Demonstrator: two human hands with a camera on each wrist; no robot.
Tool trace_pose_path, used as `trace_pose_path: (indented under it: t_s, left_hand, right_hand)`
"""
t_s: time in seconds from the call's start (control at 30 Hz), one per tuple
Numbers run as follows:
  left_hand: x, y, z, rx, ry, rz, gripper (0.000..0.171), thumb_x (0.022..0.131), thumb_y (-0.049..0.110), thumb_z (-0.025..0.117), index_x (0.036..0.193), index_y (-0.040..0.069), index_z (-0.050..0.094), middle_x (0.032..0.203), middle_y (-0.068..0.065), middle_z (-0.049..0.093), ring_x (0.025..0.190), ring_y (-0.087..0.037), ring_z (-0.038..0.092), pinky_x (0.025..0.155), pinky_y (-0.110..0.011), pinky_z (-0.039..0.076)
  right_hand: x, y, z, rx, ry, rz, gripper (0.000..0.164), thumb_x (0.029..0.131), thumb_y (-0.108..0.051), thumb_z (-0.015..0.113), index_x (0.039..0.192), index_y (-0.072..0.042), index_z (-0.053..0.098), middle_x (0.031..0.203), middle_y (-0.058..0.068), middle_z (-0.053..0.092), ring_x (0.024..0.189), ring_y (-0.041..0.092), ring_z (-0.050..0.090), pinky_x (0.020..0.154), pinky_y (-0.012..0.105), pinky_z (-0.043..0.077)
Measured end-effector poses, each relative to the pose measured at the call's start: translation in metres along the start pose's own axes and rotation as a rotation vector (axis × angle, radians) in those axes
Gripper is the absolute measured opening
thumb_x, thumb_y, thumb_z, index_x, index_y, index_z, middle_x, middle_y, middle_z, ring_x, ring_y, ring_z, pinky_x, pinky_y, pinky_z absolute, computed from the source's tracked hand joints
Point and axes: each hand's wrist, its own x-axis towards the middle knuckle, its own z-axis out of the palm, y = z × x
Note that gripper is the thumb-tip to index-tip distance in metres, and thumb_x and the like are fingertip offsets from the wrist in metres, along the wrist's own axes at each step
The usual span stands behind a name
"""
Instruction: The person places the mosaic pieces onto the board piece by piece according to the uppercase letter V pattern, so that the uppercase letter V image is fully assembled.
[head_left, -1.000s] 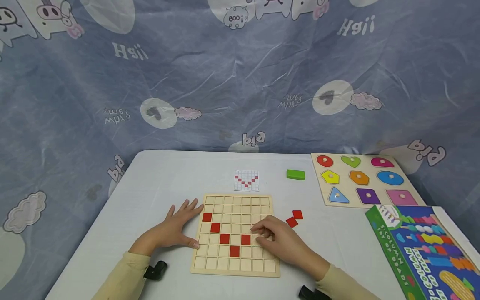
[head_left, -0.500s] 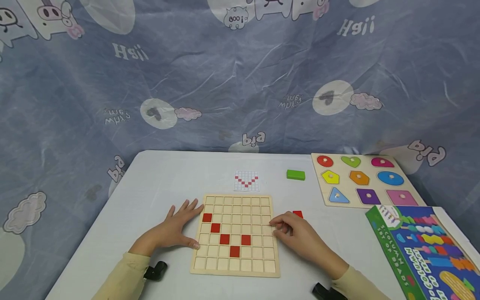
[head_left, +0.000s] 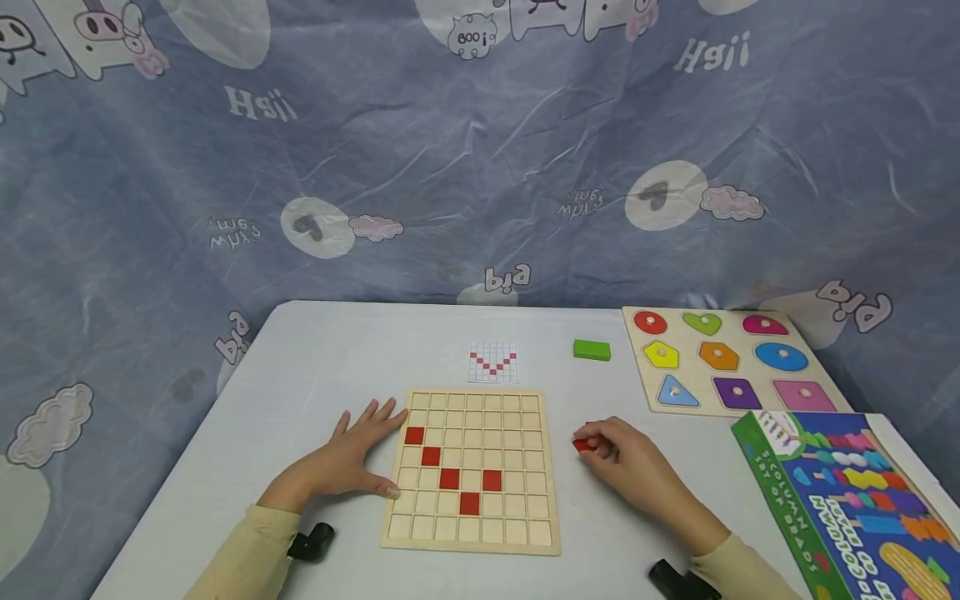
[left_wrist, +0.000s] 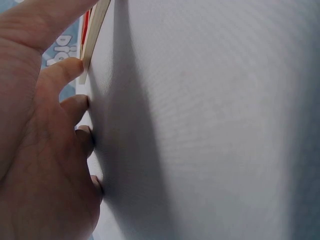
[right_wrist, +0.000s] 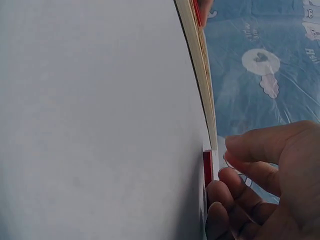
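A square wooden grid board (head_left: 517, 533) lies on the table with several red square tiles (head_left: 468, 503) in its cells. Spread fingers of my left hand (head_left: 347, 454) rest at the board's left edge, thumb and index finger touching it; this hand (left_wrist: 50, 130) holds nothing. To the right of the board, my right hand (head_left: 630, 458) is over loose red tiles (head_left: 582, 446), its fingers loosely bent and partly hiding them. From the right wrist view, a red tile (right_wrist: 208, 167) lies on the table beside the fingertips, with no clear grip on it.
Behind the board lies a small pattern card (head_left: 492, 362) showing red squares in a V. A green block (head_left: 592, 349) is to its right. Farther right are a shape puzzle board (head_left: 675, 396) and a colourful box (head_left: 847, 508). A patterned curtain (head_left: 480, 167) hangs behind the table.
My right hand has moved right, off the grid board and over to the loose red tiles, covering most of them. My left hand and the tiles on the board have stayed put.
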Motion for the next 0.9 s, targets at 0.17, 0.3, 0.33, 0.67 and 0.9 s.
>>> trace_pose_path:
  t_s: [0.17, 0.3, 0.33, 0.67, 0.9]
  left_hand:
    - [0.000, 0.000, 0.000, -0.002, 0.000, 0.001, 0.117, 0.052, 0.068, 0.074, 0.148, 0.024, 0.025, 0.155, -0.006, 0.012, 0.142, -0.033, 0.002, 0.108, -0.060, -0.005]
    - [0.000, 0.000, 0.000, -0.001, 0.003, 0.003, 0.116, 0.052, 0.068, 0.074, 0.148, 0.024, 0.025, 0.155, -0.006, 0.012, 0.142, -0.033, 0.002, 0.108, -0.060, -0.005]
    - [0.000, 0.000, 0.000, 0.000, 0.003, 0.004, 0.116, 0.052, 0.068, 0.073, 0.148, 0.024, 0.024, 0.155, -0.006, 0.012, 0.142, -0.033, 0.002, 0.108, -0.060, -0.005]
    - [0.000, 0.000, -0.001, -0.001, 0.001, 0.006, 0.116, 0.053, 0.067, 0.074, 0.148, 0.024, 0.024, 0.155, -0.006, 0.011, 0.142, -0.033, 0.001, 0.108, -0.060, -0.005]
    - [0.000, 0.000, 0.000, 0.000, -0.001, 0.000, 0.117, 0.052, 0.068, 0.074, 0.149, 0.024, 0.023, 0.156, -0.006, 0.011, 0.142, -0.032, 0.001, 0.108, -0.059, -0.005]
  right_hand:
    - [0.001, 0.003, -0.001, -0.024, -0.011, 0.032, 0.027, 0.078, -0.020, 0.075, 0.103, -0.022, 0.067, 0.093, -0.009, 0.059, 0.073, 0.007, 0.053, 0.061, 0.020, 0.045]
    - [0.003, 0.001, -0.001, -0.059, -0.006, 0.063, 0.027, 0.078, -0.021, 0.075, 0.103, -0.020, 0.068, 0.090, -0.008, 0.059, 0.072, 0.009, 0.052, 0.061, 0.021, 0.044]
    - [0.003, 0.001, 0.000, -0.071, -0.006, 0.072, 0.027, 0.077, -0.022, 0.075, 0.103, -0.020, 0.068, 0.090, -0.008, 0.059, 0.072, 0.009, 0.051, 0.060, 0.021, 0.044]
    - [0.006, -0.002, 0.005, -0.128, -0.028, 0.099, 0.028, 0.076, -0.026, 0.076, 0.103, -0.022, 0.068, 0.087, -0.009, 0.057, 0.073, 0.010, 0.049, 0.060, 0.023, 0.040]
    - [0.007, -0.009, 0.007, -0.092, -0.061, 0.090, 0.029, 0.076, -0.019, 0.076, 0.104, -0.022, 0.068, 0.087, -0.009, 0.058, 0.074, 0.008, 0.051, 0.064, 0.023, 0.044]
